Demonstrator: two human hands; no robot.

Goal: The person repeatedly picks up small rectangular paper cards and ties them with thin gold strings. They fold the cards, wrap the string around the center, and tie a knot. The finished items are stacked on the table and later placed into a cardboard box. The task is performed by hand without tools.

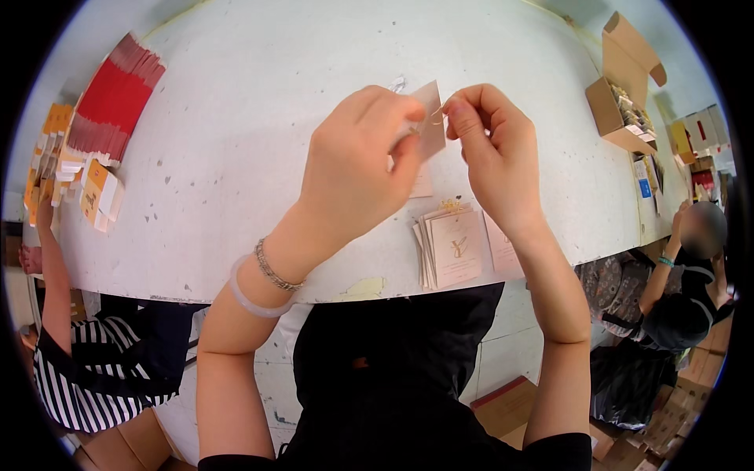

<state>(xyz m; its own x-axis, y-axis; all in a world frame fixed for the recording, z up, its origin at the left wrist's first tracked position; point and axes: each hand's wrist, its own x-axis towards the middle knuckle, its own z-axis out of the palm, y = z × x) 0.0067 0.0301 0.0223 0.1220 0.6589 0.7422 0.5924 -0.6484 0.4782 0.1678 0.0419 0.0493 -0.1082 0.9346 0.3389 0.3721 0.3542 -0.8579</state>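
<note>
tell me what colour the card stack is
The card stack is pale pink with a gold motif; the head view shows it best.

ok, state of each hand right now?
Left hand: closed, holding a card.
Right hand: closed in a pinch at a small gold piece by the card; whether it grips it can't be told.

Card (432, 146): pale, flat, rectangular; raised, tilted near upright, edge pinched in left hand (357, 149). Gold-coloured piece (438, 121): small, thin, curved; at card's right edge, beside right hand (500, 149) fingertips.
</note>
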